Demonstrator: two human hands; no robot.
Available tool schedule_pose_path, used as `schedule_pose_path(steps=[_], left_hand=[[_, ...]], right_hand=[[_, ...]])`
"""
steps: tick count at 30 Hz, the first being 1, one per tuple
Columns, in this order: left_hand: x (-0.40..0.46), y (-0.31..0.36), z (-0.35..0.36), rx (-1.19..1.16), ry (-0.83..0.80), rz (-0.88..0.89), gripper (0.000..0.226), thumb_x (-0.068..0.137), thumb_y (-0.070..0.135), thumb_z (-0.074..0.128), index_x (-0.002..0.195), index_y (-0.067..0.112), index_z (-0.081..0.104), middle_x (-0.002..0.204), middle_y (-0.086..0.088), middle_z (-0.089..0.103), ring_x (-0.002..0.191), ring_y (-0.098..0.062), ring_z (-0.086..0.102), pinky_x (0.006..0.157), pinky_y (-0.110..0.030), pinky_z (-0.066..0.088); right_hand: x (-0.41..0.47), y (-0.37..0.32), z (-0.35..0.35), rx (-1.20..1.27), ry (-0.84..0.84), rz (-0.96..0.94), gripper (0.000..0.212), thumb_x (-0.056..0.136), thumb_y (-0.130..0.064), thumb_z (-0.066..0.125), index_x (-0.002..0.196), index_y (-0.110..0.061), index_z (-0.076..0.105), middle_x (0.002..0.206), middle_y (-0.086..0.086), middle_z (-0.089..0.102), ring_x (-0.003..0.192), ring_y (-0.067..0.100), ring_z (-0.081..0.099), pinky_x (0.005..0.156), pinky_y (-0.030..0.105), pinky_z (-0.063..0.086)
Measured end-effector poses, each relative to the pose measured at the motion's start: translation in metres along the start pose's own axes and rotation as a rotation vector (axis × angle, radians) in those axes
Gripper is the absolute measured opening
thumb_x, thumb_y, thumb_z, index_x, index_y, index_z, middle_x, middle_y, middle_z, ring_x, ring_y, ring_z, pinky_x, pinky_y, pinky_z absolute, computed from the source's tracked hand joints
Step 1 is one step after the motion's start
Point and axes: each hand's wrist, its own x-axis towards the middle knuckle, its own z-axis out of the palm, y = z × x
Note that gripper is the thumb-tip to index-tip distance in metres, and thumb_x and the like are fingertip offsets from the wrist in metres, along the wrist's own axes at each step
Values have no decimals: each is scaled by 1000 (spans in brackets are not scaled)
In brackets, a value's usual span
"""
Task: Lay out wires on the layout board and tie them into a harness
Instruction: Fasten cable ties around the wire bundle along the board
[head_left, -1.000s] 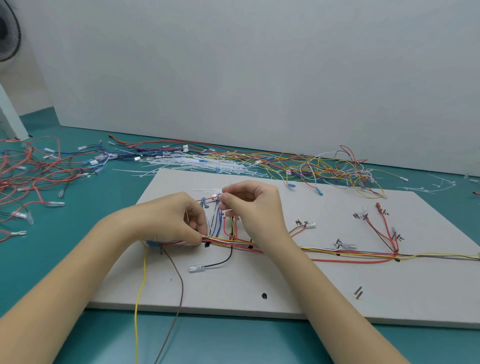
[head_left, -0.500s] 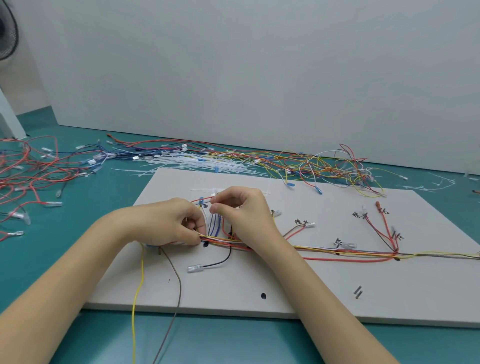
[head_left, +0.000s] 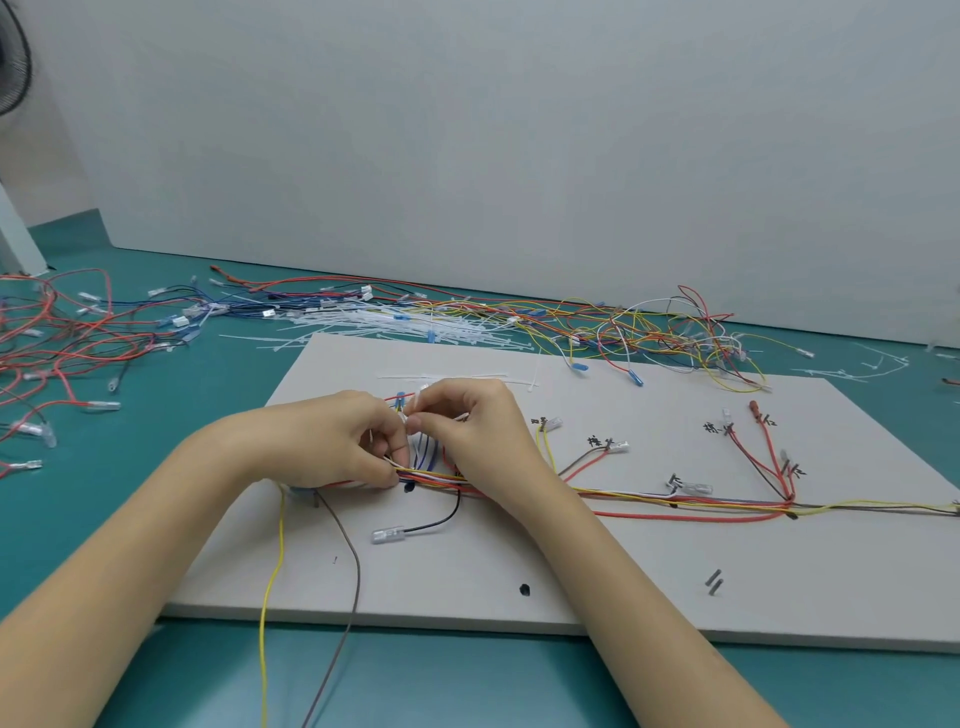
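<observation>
- I saw both hands had drifted slightly left along the wire bundle (head_left: 675, 501).
- Left hand (head_left: 332, 441) pinched the bundle; right hand (head_left: 467, 426) pinched a white cable tie (head_left: 410, 420), near the layout board (head_left: 571, 561)'s left edge.

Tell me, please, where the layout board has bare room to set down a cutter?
The layout board is bare along its near edge, between the black wire's terminal and the grey marks. It is crowded along the wire bundle and round both hands.
</observation>
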Motion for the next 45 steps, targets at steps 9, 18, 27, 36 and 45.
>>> schedule_pose_path(steps=[9, 18, 27, 36, 45], left_hand=[[-2, 3, -1, -9, 10, -7, 11, 80, 20, 71, 77, 31, 69, 56, 21, 52, 52, 0, 48, 54, -16, 38], [-7, 1, -14, -84, 129, 43, 19, 66, 28, 88, 74, 37, 73, 71, 2, 61, 65, -13, 57, 64, -31, 46], [-27, -4, -30, -80, -291, 5, 31, 63, 31, 85, 90, 42, 75, 81, 14, 51, 80, -14, 54, 76, -26, 41], [-38, -32, -53, -64, -376, 61, 48, 54, 37, 77, 100, 47, 71, 82, 30, 57, 85, 4, 55, 76, -9, 37], [-36, -43, -46, -29, -307, -75, 35, 53, 47, 82, 87, 43, 75, 81, 15, 54, 76, -3, 50, 73, -22, 40]], right_hand=[[-3, -1, -4, -39, -71, 56, 10, 80, 5, 69, 81, -4, 73, 67, 0, 66, 51, -6, 52, 52, 7, 38], [-8, -3, -2, -5, -87, 96, 4, 85, -6, 67, 82, -9, 69, 73, 12, 73, 70, 23, 69, 70, 31, 52], [-9, -6, 0, -39, -71, 91, 13, 88, -9, 64, 76, -14, 66, 70, 6, 72, 73, 23, 69, 72, 30, 53], [-10, -6, -1, -30, -79, 78, 15, 88, -9, 63, 74, -15, 67, 70, 5, 72, 68, 12, 66, 63, 16, 45], [-9, -4, -1, -31, -76, 69, 20, 87, -11, 62, 70, -21, 65, 68, 1, 71, 70, 14, 68, 66, 20, 48]])
